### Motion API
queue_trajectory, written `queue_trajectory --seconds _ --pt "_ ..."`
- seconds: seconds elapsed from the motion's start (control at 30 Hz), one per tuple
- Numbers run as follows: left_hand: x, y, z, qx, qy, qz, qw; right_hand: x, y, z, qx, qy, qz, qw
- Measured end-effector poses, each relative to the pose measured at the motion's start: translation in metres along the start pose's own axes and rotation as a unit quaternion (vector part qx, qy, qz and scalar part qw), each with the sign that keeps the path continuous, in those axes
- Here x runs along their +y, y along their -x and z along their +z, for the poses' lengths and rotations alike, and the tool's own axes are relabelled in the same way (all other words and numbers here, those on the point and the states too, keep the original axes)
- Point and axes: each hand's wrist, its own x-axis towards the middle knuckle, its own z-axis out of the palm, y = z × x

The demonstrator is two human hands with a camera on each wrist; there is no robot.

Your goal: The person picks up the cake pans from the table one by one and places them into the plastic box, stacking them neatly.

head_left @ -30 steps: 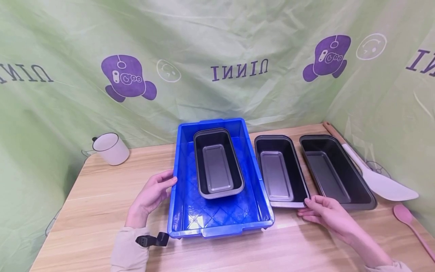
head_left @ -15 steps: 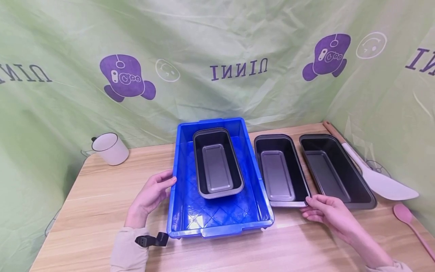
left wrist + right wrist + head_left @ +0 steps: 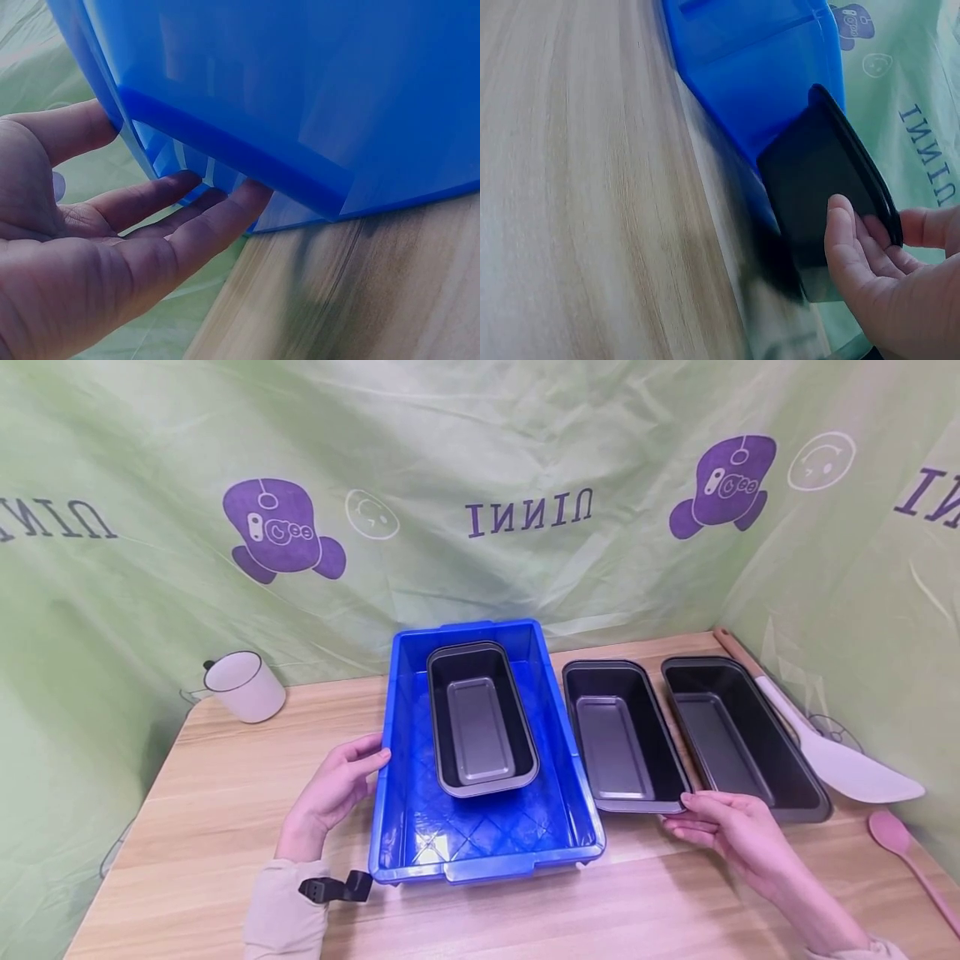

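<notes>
A blue plastic bin (image 3: 491, 867) stands mid-table with one dark loaf pan (image 3: 480, 727) inside it. My left hand (image 3: 339, 785) holds the bin's left side. In the left wrist view its thumb (image 3: 79, 129) lies at the rim and its fingers (image 3: 225, 217) reach under the side ledge. Right of the bin is a second loaf pan (image 3: 611, 747). My right hand (image 3: 738, 839) pinches that pan's near right corner, thumb at the rim and fingers against the outer wall (image 3: 802, 202). A third loaf pan (image 3: 723, 752) sits further right.
At the far left stands a white mug (image 3: 246, 687) with a dark rim. A white spatula (image 3: 847, 764) with a wooden handle lies along the right edge, near a pink spoon (image 3: 891, 833). Green printed cloth (image 3: 420, 427) hangs behind the wooden table (image 3: 225, 777).
The near end of the second loaf pan has risen and shifted slightly right with my right hand. My left hand and the bin have stayed in place.
</notes>
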Motion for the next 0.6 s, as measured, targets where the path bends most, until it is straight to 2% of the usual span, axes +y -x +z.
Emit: queue_trajectory --seconds 0.17,0.37,0.6 --pt "0.000 0.000 0.000 -0.001 0.002 0.000 1.0000 0.000 0.001 0.000 0.011 -0.006 -0.011 0.9999" --pt "0.000 0.000 0.000 -0.003 0.003 0.000 1.0000 -0.003 0.004 0.000 -0.001 -0.031 -0.028 0.9991" --pt "0.001 0.000 0.000 -0.003 0.005 0.001 1.0000 -0.016 0.004 -0.002 0.007 -0.047 -0.062 0.9969"
